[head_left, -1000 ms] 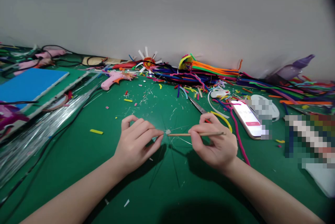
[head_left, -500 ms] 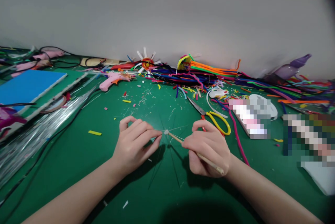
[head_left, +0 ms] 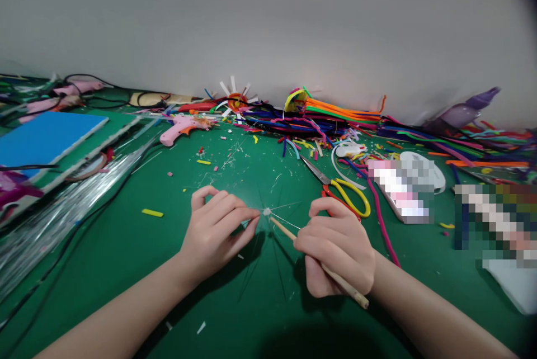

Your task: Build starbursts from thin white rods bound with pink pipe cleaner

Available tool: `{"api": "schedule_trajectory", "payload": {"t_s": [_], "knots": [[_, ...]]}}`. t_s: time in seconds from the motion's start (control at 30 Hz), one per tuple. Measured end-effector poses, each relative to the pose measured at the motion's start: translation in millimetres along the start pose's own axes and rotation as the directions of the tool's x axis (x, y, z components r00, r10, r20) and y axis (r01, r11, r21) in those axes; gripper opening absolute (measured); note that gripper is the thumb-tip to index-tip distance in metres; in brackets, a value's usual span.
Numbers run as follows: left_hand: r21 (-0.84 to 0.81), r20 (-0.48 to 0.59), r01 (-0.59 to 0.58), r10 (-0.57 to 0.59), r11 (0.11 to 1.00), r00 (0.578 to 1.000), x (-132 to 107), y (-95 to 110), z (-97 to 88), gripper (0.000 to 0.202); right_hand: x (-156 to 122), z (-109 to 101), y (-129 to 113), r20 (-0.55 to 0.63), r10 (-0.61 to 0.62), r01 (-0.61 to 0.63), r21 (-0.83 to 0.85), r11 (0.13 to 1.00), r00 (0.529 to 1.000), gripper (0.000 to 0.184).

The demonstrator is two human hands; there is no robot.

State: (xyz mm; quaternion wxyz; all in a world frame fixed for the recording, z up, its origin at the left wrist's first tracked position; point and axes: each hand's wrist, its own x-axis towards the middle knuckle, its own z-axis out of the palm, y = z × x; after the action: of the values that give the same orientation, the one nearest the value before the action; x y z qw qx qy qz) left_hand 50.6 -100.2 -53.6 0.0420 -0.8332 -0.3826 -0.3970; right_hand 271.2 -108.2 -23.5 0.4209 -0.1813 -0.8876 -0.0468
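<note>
Thumb and index finger of my left hand are pinched together at the edge of a spiky piece with a small whitish centre. Thin, clear strands radiate from that centre, and my left fingertips appear closed on one of them. My right hand is closed around a thin wooden stick, held aslant. The stick's tip lies just below and right of the whitish centre, with a narrow gap. Beyond my right hand lie scissors with yellow and red handles, partly hidden by it.
A pink glue gun lies at the back left, near silvery strips and a black cord. Pipe cleaners and scraps line the wall. To the right are a blurred-out phone and a purple bottle. A yellow piece lies left.
My right hand has drawn the stick slightly down and right, so its tip has come away from the whitish centre. The left hand has stayed in place.
</note>
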Motion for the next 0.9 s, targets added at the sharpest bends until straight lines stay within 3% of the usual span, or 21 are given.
{"api": "schedule_trajectory", "payload": {"t_s": [0.2,0.63,0.77,0.9], "knots": [[-0.006,0.005,0.003,-0.003,1.000,1.000,-1,0,-0.4,0.010,6,-2,-2,-0.022,0.013,-0.013,0.022,1.000,1.000,0.016],[-0.014,0.000,0.001,-0.001,1.000,1.000,0,1,-0.6,0.010,17,-14,-4,-0.117,0.223,-0.214,0.087,0.973,0.968,0.018],[-0.016,-0.002,-0.004,0.004,1.000,1.000,0,0,-0.3,0.010,10,-7,2,-0.194,0.397,-0.370,0.161,0.915,0.897,0.020],[-0.014,-0.007,-0.018,0.017,1.000,1.000,-2,-2,1.3,0.011,1,0,6,-0.188,0.607,-0.551,0.279,0.787,0.772,0.021]]}}
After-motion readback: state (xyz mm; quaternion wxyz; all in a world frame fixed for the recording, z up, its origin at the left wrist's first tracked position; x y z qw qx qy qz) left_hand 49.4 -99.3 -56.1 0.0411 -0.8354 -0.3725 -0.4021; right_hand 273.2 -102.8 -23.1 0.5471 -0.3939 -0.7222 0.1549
